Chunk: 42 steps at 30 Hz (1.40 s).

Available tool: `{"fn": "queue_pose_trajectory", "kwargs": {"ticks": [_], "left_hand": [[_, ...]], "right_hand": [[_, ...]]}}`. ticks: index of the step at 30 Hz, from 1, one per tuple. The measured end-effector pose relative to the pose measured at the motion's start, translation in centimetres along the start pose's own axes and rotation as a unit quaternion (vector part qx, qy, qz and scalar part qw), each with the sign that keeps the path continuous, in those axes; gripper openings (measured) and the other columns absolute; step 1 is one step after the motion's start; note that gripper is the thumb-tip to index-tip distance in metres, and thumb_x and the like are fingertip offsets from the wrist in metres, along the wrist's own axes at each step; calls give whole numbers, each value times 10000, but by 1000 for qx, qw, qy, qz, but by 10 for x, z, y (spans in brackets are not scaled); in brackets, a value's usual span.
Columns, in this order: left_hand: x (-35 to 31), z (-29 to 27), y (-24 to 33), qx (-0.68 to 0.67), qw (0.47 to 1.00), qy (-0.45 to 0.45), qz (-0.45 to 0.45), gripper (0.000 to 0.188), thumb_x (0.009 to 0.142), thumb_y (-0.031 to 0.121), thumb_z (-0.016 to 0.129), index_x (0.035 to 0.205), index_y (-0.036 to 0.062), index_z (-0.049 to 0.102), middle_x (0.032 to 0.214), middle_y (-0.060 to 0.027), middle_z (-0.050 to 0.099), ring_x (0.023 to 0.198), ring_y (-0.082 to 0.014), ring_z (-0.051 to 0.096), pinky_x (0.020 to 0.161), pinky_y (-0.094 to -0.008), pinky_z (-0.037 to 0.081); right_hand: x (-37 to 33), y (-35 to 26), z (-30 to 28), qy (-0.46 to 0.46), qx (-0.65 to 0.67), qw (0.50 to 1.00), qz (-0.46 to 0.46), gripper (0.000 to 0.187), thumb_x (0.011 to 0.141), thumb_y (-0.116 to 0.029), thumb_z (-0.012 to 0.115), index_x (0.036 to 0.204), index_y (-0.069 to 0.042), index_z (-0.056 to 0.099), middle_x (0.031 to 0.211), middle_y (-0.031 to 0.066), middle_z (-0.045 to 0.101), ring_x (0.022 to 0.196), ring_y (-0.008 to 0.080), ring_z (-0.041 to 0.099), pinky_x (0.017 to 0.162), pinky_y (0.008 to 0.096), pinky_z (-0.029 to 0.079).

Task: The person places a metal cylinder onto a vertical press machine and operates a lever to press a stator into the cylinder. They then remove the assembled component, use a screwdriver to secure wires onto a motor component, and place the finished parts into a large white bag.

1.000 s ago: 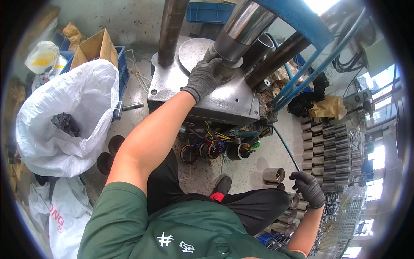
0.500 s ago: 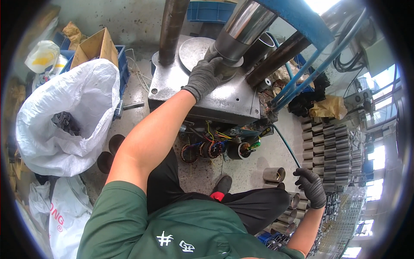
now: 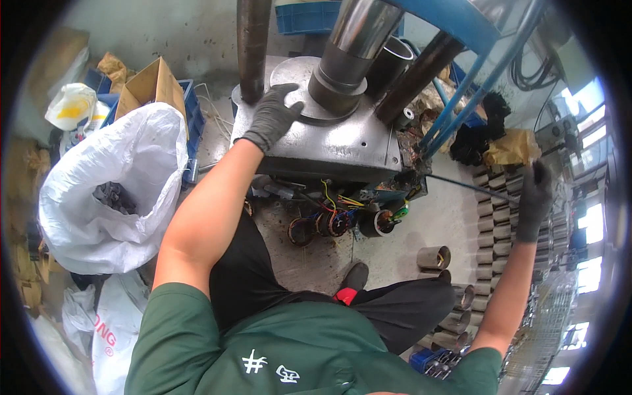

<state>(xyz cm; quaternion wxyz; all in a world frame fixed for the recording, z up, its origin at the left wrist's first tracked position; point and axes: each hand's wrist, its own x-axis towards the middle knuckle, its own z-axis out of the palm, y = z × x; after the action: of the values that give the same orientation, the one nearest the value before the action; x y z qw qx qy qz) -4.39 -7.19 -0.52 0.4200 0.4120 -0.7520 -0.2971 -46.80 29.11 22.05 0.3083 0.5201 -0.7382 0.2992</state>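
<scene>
My left hand (image 3: 272, 117), in a dark grey glove, is at the left front of the round metal plate (image 3: 288, 72) on a press bed. Its thumb and fingers are apart with nothing between them. Just right of it, a shiny press ram (image 3: 363, 29) with a dark lower sleeve (image 3: 342, 69) comes down onto a metal ring (image 3: 334, 99) on the plate. My right hand (image 3: 536, 201), gloved and blurred, is stretched out to the right. A thin dark rod (image 3: 471, 187) from the press runs to its palm side; whether the fingers wrap it is unclear.
A white woven sack (image 3: 72, 210) and a cardboard box (image 3: 153, 89) in a blue crate stand left. Steel columns (image 3: 253, 49) flank the ram. Wired round motor parts (image 3: 332, 224) sit beneath the bed. Stacked metal cylinders (image 3: 487, 237) line the right, with a loose one (image 3: 433, 257) nearby.
My left hand has drawn back leftward from the ring beneath the ram. My right hand has swung outward and forward, the rod's end moving with it. The whole view has shifted slightly.
</scene>
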Motion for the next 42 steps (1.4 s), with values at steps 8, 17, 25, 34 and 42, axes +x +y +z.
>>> {"fn": "queue_pose_trajectory", "kwargs": {"ticks": [8,17,25,34,42], "left_hand": [[-31,-58,-29,243,966,-66,-65,507,897,318,731,1338,88,628,1367,-202,615,1272,-364,582,1098,-437,447],[-86,-15,7,401,896,-183,55,789,952,517,613,1540,39,394,1605,-248,358,1517,-432,280,1235,-562,211],[-102,0,15,399,887,-200,124,805,905,477,688,1534,57,411,1600,-239,367,1506,-427,299,1234,-577,205],[-108,27,21,293,909,-153,256,526,849,241,736,1348,132,611,1435,-118,575,1385,-351,481,1173,-524,342],[-87,35,11,150,930,-108,318,72,804,59,717,867,80,689,953,-106,708,942,-350,656,820,-466,525]], "right_hand": [[68,25,42,49,-105,989,-89,274,945,-132,645,1211,-72,670,1055,158,699,953,318,693,847,395,549],[82,56,43,-59,-158,985,-45,361,974,-372,604,1203,-114,711,1107,203,726,1031,387,695,909,442,537],[76,13,33,-90,-118,987,60,406,966,-391,612,1209,-80,704,1104,216,727,1018,374,705,909,441,537],[78,10,31,-117,-125,982,73,423,961,-380,624,1227,-62,708,1158,212,727,1069,368,701,958,431,534],[78,7,33,-120,-137,981,66,420,959,-373,606,1217,-58,712,1142,211,730,1060,370,702,964,434,536]]}}
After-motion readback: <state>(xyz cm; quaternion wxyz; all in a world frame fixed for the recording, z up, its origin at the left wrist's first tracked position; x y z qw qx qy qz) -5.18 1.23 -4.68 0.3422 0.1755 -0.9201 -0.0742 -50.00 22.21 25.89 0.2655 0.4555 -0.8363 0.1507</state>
